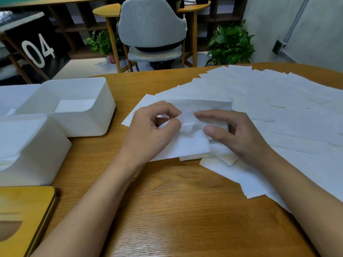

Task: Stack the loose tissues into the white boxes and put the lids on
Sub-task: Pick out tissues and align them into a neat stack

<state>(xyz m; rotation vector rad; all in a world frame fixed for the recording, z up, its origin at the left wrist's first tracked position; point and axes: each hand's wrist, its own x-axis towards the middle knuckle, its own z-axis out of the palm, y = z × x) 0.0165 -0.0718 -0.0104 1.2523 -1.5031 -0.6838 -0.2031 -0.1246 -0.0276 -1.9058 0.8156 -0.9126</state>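
Observation:
Both hands work on one crumpled white tissue [191,141] at the middle of the wooden table [167,201]. My left hand [152,130] pinches its left part between thumb and curled fingers. My right hand [230,132] pinches the right part between thumb and fingers. A broad spread of loose tissues [278,108] covers the table's right side. At the left stand two open white boxes: a far one [78,123] with a few tissues at its bottom, and a near one [37,164] holding a stack of tissues. A wooden lid [22,216] with an oval slot lies at the lower left.
A third white box [14,95] shows at the far left edge. Beyond the table stand a grey chair [152,28], a round wooden side table [109,11], two potted plants [230,43] and a black sign reading 04 [37,51].

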